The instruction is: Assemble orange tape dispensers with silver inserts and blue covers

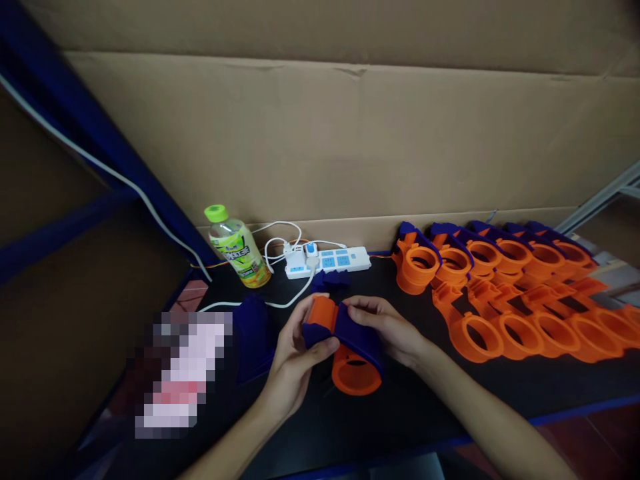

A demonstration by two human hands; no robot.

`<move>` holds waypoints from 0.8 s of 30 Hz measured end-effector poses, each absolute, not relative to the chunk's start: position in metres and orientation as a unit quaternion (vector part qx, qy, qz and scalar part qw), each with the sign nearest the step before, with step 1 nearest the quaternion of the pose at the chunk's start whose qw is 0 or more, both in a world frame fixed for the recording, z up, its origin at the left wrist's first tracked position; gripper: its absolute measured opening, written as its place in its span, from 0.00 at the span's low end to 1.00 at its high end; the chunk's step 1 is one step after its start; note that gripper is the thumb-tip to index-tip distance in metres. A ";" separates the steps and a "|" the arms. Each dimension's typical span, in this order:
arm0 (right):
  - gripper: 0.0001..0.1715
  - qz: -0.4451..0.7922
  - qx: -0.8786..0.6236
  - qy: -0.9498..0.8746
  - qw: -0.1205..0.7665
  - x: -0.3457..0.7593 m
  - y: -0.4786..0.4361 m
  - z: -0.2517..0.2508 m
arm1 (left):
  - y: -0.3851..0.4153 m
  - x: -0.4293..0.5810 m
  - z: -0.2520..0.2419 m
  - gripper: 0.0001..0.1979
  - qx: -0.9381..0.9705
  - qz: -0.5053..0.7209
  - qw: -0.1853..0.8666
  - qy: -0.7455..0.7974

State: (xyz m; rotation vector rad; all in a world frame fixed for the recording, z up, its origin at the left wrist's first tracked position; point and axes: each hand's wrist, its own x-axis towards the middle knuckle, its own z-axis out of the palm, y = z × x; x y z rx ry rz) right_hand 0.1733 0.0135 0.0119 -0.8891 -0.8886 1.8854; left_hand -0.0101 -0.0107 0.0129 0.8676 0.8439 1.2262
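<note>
Both hands hold one orange and dark-blue plastic tape dispenser point(357, 373) above the black table. My left hand point(295, 360) wraps its left end, with the thumb pressed along the lower edge of the blue part. On the right side, the fingers of my right hand point(387, 323) pinch the blue cover point(357, 330). The dispenser's orange ring hangs below, its opening facing me. Beyond my hands lie small dark-blue pieces point(330, 280), and a larger blue piece point(253, 333) rests left of my left hand.
At right stand a row of orange-and-blue dispensers point(420, 267) and, nearer, a row of orange dispenser bodies point(477, 337). A white power strip point(327, 262) with cables and a green-capped bottle point(240, 253) stand along the cardboard wall point(350, 147). A pixelated patch covers the left.
</note>
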 end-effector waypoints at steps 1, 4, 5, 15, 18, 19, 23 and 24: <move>0.23 0.754 -0.355 -0.357 0.421 0.174 0.013 0.013 | -0.011 -0.010 0.013 0.32 0.385 0.541 0.650 0.371; 0.24 0.759 -0.357 -0.361 0.409 0.176 0.013 0.014 | -0.012 -0.010 0.011 0.32 0.390 0.539 0.650 0.368; 0.24 0.760 -0.357 -0.363 0.405 0.176 0.012 0.015 | -0.012 -0.010 0.011 0.32 0.393 0.538 0.650 0.366; 0.22 0.751 -0.369 -0.376 0.399 0.180 0.012 0.019 | -0.011 -0.011 0.011 0.35 0.431 0.540 0.627 0.361; 0.22 0.750 -0.370 -0.380 0.395 0.182 0.013 0.020 | -0.010 -0.013 0.011 0.35 0.449 0.540 0.615 0.358; 0.21 0.751 -0.367 -0.382 0.394 0.182 0.014 0.019 | -0.010 -0.013 0.011 0.35 0.455 0.539 0.612 0.356; 0.19 0.743 -0.353 -0.407 0.396 0.184 0.015 0.016 | -0.009 -0.015 0.010 0.34 0.481 0.527 0.607 0.350; 0.18 0.736 -0.353 -0.416 0.402 0.184 0.015 0.016 | -0.009 -0.015 0.009 0.34 0.483 0.525 0.607 0.350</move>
